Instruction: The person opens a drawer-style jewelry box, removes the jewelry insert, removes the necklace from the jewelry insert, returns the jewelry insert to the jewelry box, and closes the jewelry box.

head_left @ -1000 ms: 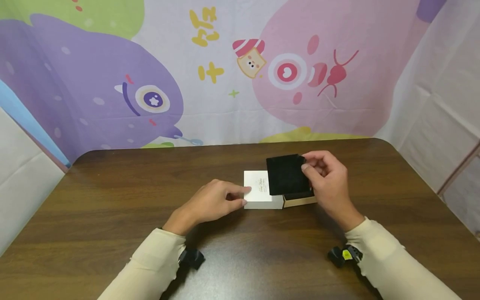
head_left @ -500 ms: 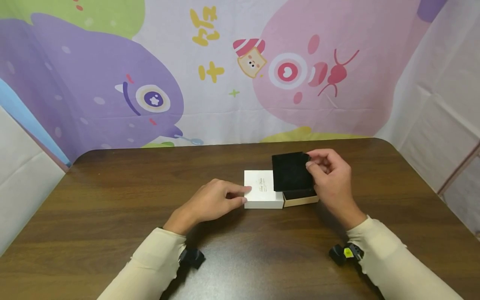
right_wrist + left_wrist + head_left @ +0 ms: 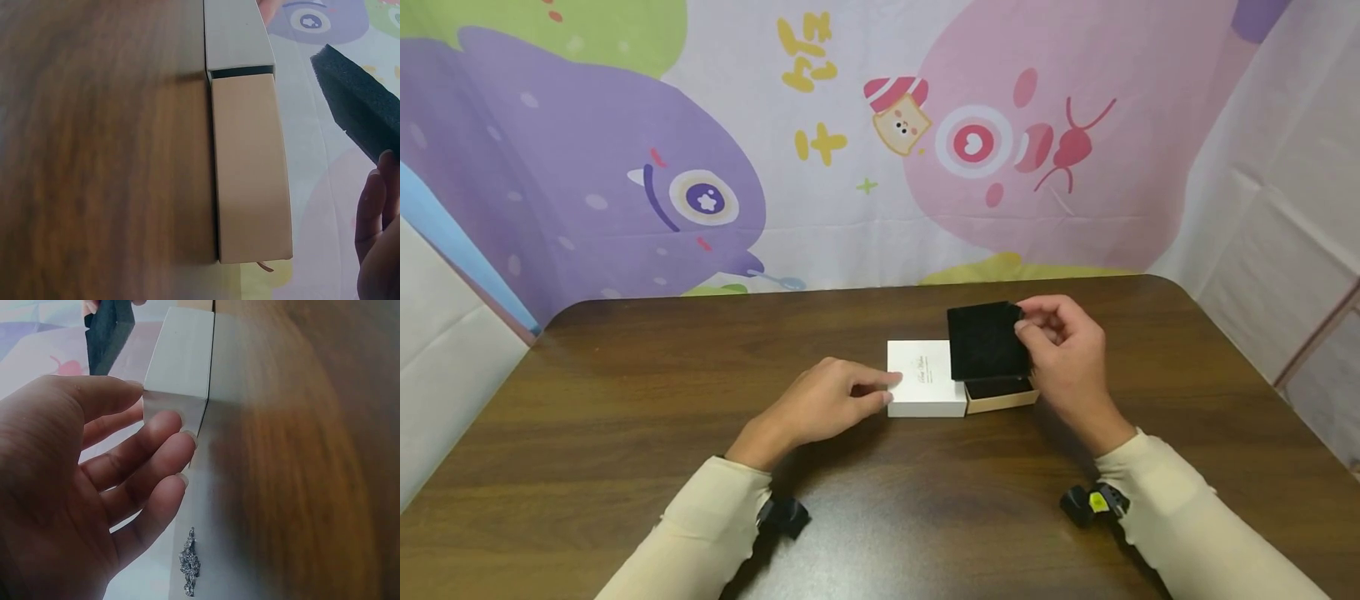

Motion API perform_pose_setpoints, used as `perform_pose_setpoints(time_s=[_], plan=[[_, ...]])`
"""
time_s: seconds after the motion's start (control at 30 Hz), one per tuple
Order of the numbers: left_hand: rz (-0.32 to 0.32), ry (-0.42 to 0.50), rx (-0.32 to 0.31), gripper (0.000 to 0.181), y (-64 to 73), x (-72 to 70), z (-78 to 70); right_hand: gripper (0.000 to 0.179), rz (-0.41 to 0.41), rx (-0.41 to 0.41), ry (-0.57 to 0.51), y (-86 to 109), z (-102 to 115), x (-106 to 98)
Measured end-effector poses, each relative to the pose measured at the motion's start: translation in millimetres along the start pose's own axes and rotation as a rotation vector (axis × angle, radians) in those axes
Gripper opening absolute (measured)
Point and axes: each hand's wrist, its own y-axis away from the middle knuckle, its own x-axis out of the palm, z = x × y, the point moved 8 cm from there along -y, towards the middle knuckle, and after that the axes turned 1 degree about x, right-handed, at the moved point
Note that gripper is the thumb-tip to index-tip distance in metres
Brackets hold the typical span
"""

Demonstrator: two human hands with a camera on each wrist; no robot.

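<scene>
In the head view a white box sleeve with gold lettering lies mid-table. A tan cardboard drawer sticks out of its right end, dark inside. My left hand touches the sleeve's left end; in the left wrist view its bent fingers lie against the end face, thumb tip at the edge. My right hand pinches a black foam pad by its right edge. The pad is raised above the drawer, covering part of drawer and sleeve in the head view. The right wrist view shows its thick side.
A brown wood-grain table lies under everything. A printed cartoon cloth hangs behind the far edge. A small brown cord shows at the drawer's outer end in the right wrist view.
My right hand has moved slightly right and away from me with the foam pad, uncovering more of the sleeve and drawer. The left hand and the sleeve have stayed put.
</scene>
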Motion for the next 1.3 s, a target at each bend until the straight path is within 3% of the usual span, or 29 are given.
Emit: perform_pose_setpoints(time_s=[0.23,0.63,1.3], plan=[[-0.011,-0.019,0.001,0.029,-1.0,-0.8,-0.8,0.017,0.004,0.009,0.023,-1.2,-2,-2],[-0.027,-0.022,0.021,0.025,-2.8,-0.5,-3.1,0.014,-0.037,0.036,0.161,-7.5,-10,-15],[-0.041,-0.013,0.0,0.024,-0.8,-2.6,-1.7,0.012,-0.03,0.025,0.179,-12.2,-13,-21]])
